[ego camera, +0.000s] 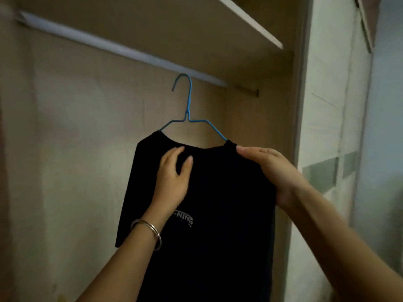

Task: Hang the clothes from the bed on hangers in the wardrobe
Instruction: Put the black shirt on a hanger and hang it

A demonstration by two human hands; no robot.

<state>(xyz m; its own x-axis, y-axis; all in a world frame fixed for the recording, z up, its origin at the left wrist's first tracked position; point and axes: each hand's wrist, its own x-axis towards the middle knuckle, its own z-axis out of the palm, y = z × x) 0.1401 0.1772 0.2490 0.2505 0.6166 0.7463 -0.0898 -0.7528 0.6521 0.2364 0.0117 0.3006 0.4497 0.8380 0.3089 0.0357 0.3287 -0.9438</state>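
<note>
A black T-shirt [213, 214] with white lettering on the chest hangs on a blue wire hanger [188, 105] inside the wardrobe. The hanger's hook sits right at the lower edge of the white rail [98, 42]; I cannot tell whether it rests on the rail. My left hand [172, 177], with a metal bangle on its wrist, grips the shirt just below the collar. My right hand [266, 168] holds the shirt's right shoulder, thumb on top and fingers behind the cloth. The bed is out of view.
A shelf [250, 20] runs above the rail. The wardrobe's beige back wall [76, 149] is to the left, with no other hangers on the rail. A sliding door frame [303, 105] and frosted panel stand at the right.
</note>
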